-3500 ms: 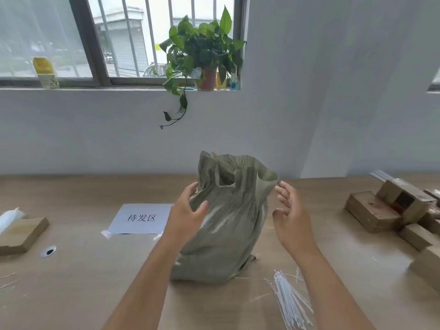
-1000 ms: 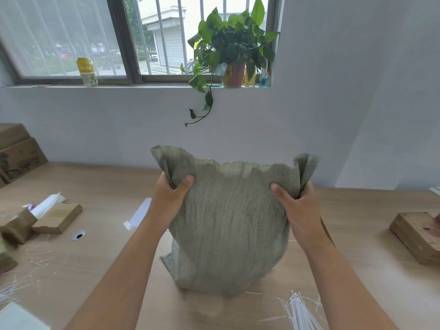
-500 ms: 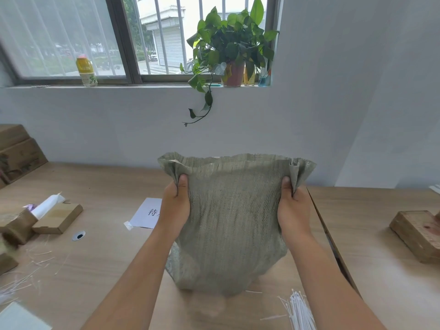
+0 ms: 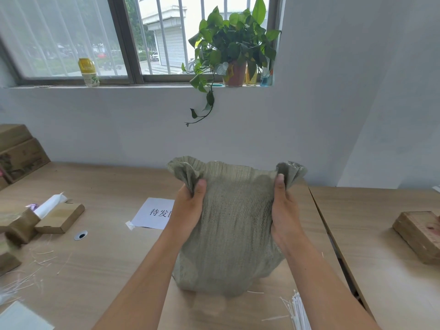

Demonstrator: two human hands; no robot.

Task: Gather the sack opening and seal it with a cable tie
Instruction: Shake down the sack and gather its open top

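Now gripping the sack [image 4: 232, 225] at both upper corners: left hand [image 4: 189, 207] closed on the bunched cloth of the left corner, thumb pressed to the near face; right hand [image 4: 283, 210] closed likewise on the right corner, thumb up along the fold. Between the two hands, the opening stretched fairly flat, not yet gathered. Below the hands, the sack's bulging bottom apparently just off the desk [image 4: 100, 263], or barely touching; hard to tell. Below and just right of the right forearm, a bundle of white cable ties [image 4: 297, 313] lying on the desk, untouched. Beyond the left hand, partly hidden by it, a white paper sheet [image 4: 153, 213] with printed characters.

Judged as the early gathering step, perhaps settling the contents first. Next, probably: bring both hands together to pleat the mouth into one neck, hold that neck in a single hand, then free the other to reach down for a tie.
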